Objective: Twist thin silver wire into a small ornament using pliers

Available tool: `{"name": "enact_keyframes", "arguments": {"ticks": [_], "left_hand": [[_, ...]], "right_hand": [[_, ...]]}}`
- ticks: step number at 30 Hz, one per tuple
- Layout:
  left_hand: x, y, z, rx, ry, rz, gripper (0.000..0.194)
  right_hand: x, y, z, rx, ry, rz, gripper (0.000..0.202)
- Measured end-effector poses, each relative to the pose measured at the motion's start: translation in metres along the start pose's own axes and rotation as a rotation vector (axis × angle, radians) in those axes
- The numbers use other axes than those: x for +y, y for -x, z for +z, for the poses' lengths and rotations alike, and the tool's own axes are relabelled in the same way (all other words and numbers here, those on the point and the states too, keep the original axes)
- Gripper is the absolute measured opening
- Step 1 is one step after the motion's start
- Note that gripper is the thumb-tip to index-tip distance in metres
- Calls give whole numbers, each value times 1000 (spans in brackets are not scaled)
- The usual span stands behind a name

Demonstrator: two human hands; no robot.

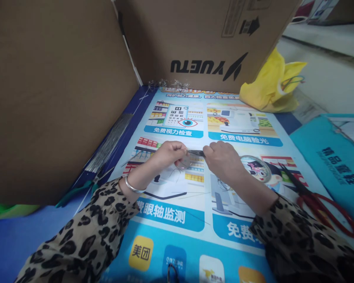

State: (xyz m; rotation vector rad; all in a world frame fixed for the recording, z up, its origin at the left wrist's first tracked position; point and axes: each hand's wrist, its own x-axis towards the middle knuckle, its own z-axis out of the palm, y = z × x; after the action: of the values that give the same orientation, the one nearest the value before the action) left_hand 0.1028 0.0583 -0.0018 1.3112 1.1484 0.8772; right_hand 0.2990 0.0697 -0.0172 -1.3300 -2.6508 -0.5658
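Note:
My left hand [175, 152] pinches a thin wire loop [185, 162], whose exact shape is hard to make out. A slim dark tool with pointed jaws [196, 152], its handle hidden in my right hand [222, 160], reaches across to the left fingertips. Whether it is pliers or tweezers I cannot tell. Both hands are above a printed poster [208, 173] that covers the table. Thin loose wires [191, 194] lie on the poster below the hands, and a small coil of wire [222, 184] is just under my right hand.
Cardboard panels [206, 35] stand at the back and left. Straight wires [110, 141] are bundled at left, near a green-handled tool [76, 192]. At right are a round ring [267, 173], red-handled scissors [327, 208], a turquoise box [327, 157] and a yellow bag [265, 88].

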Motion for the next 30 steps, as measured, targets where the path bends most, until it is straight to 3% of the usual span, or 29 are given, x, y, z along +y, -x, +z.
{"name": "enact_keyframes", "arguments": {"ticks": [15,24,30], "left_hand": [[-1,-1,4,26,24,34,6],[3,1,7,45,14,-13,5],[-1,2,7,68,-5,40,5]], "right_hand": [[-3,0,0,-86,-139,72,19],[2,0,-2,3,2,13,20],[2,-1,-4,6,21,14,21]]}}
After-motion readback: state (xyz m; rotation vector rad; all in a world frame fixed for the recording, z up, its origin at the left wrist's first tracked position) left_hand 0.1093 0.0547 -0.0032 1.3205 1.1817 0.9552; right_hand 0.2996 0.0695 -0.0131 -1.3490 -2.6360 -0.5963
